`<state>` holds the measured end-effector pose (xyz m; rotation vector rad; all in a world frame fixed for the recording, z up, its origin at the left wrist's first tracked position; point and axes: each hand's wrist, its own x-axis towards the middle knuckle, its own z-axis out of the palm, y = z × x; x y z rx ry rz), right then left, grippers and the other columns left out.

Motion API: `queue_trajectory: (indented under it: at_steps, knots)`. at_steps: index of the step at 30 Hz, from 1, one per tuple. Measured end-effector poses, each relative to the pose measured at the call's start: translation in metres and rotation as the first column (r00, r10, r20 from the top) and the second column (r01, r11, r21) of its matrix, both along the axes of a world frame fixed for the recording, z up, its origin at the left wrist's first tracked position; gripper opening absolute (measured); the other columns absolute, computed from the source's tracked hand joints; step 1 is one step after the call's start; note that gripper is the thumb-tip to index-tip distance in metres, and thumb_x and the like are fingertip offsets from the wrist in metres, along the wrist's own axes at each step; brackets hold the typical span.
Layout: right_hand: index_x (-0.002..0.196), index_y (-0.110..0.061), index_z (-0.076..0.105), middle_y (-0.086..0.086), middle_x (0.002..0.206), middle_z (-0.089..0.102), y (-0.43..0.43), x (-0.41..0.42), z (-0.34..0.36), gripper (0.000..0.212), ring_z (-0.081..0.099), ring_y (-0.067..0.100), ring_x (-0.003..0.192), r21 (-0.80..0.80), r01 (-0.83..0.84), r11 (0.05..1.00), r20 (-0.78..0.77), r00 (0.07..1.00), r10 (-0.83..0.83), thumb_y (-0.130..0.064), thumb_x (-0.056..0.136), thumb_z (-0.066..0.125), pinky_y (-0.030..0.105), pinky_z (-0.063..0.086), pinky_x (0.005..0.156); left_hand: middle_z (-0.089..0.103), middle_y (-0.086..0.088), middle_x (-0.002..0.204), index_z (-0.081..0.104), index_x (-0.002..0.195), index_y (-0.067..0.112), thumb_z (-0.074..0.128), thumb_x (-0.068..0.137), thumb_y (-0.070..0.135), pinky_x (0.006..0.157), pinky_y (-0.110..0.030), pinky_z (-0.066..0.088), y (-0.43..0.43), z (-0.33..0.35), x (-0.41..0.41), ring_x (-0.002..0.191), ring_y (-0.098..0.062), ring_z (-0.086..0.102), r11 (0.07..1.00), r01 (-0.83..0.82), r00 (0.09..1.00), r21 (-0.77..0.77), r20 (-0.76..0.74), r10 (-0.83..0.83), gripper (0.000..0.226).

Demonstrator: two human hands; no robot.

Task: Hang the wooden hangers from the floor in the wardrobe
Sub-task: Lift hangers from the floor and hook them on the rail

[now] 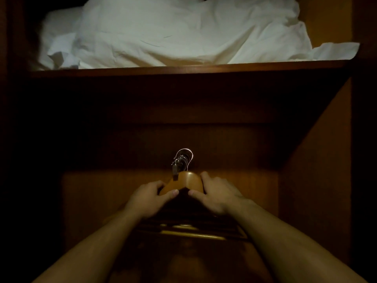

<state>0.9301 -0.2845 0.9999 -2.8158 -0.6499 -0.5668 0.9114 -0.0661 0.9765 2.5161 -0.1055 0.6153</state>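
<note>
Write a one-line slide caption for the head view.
Left hand and right hand grip a bunch of wooden hangers inside a dim wardrobe, below a shelf piled with white bedding.

Orange-brown wooden hangers [184, 183], silver hooks [183, 158], white bedding [173, 33], dark-brown shelf [183, 70].

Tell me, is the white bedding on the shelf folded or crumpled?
Crumpled: the white bedding lies in loose, creased heaps on the shelf, with no neat folds showing.

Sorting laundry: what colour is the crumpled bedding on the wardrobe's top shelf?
Plain white crumpled bedding, no pattern; seen best in the head view.
</note>
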Motion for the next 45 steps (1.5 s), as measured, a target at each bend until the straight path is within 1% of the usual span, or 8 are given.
queue_trajectory:
  at_steps: [3,8,12,16,24,30,40,45]
  knots:
    - [0.134,-0.020,0.038,0.006,0.120,0.062,0.007,0.005,-0.001,0.060,0.060,0.025,0.105,-0.022,-0.002,1.000,-0.003,1.000,0.001,-0.064,0.094,0.044,0.033,0.041,0.077,0.069,0.005,0.098,0.063,0.107,0.027,0.057,0.089,0.060,0.082,-0.038,0.056,0.003,-0.001,0.002,0.088,-0.012,0.066,0.999,-0.021,0.999,0.024,-0.030,0.022,0.039]
    - [0.141,-0.021,0.033,0.006,0.124,0.061,0.015,0.014,-0.010,0.066,0.061,0.026,0.107,-0.037,-0.028,0.999,-0.013,1.000,0.028,-0.065,0.093,0.045,0.037,0.047,0.087,0.059,0.014,0.096,0.058,0.117,0.028,0.055,0.091,0.058,0.078,-0.027,0.052,0.008,-0.008,0.005,0.089,-0.006,0.059,0.996,-0.056,0.997,0.075,-0.056,0.061,0.040]
    - [0.143,-0.022,0.030,0.005,0.126,0.060,0.021,0.021,-0.019,0.067,0.061,0.024,0.107,-0.064,-0.054,0.996,-0.049,0.998,0.051,-0.064,0.093,0.046,0.039,0.050,0.091,0.064,0.009,0.110,0.057,0.128,0.027,0.054,0.087,0.065,0.087,-0.034,0.055,0.017,-0.019,0.013,0.097,-0.008,0.061,0.992,-0.068,0.989,0.111,-0.125,0.082,0.056]
    - [0.144,-0.023,0.028,0.005,0.127,0.060,0.021,0.028,-0.027,0.069,0.061,0.026,0.110,-0.045,-0.034,0.998,-0.049,0.998,0.031,-0.065,0.092,0.047,0.039,0.051,0.092,0.061,0.005,0.125,0.053,0.135,0.026,0.054,0.084,0.068,0.091,-0.035,0.053,0.017,-0.024,0.021,0.107,-0.012,0.060,0.989,-0.092,0.988,0.117,-0.114,0.105,0.065]
    - [0.136,-0.019,0.042,0.005,0.117,0.064,0.018,0.029,-0.031,0.070,0.063,0.025,0.104,-0.043,0.051,0.998,0.010,0.999,-0.051,-0.070,0.089,0.048,0.038,0.054,0.086,0.065,0.002,0.118,0.060,0.122,0.021,0.060,0.083,0.065,0.088,-0.033,0.053,0.012,-0.028,0.027,0.101,-0.014,0.061,0.983,-0.142,0.984,0.120,-0.091,0.153,0.059]
    - [0.128,-0.019,0.050,0.003,0.107,0.064,0.020,0.021,-0.033,0.061,0.064,0.023,0.096,-0.143,0.124,0.982,0.009,0.992,-0.124,-0.067,0.090,0.048,0.039,0.056,0.081,0.064,0.006,0.112,0.059,0.118,0.027,0.056,0.089,0.060,0.083,-0.035,0.053,0.020,-0.026,0.018,0.097,-0.013,0.061,0.955,-0.157,0.984,0.251,-0.047,0.174,0.043]
    - [0.120,-0.018,0.054,0.005,0.111,0.062,0.018,-0.012,-0.043,0.045,0.062,0.025,0.102,-0.237,0.198,0.951,-0.085,0.971,-0.223,-0.056,0.096,0.049,0.039,0.053,0.083,0.056,0.004,0.132,0.047,0.137,0.033,0.055,0.093,0.050,0.097,-0.039,0.049,0.043,-0.036,0.000,0.119,-0.019,0.052,0.933,-0.212,0.976,0.292,0.022,0.215,0.048]
    - [0.106,-0.019,0.063,0.003,0.102,0.064,0.017,-0.027,-0.047,0.038,0.062,0.023,0.094,-0.305,0.239,0.922,-0.092,0.956,-0.279,-0.053,0.096,0.049,0.037,0.052,0.080,0.055,0.001,0.131,0.047,0.135,0.029,0.054,0.091,0.056,0.096,-0.038,0.049,0.055,-0.048,-0.018,0.118,-0.020,0.052,0.916,-0.230,0.967,0.329,-0.026,0.252,0.052]
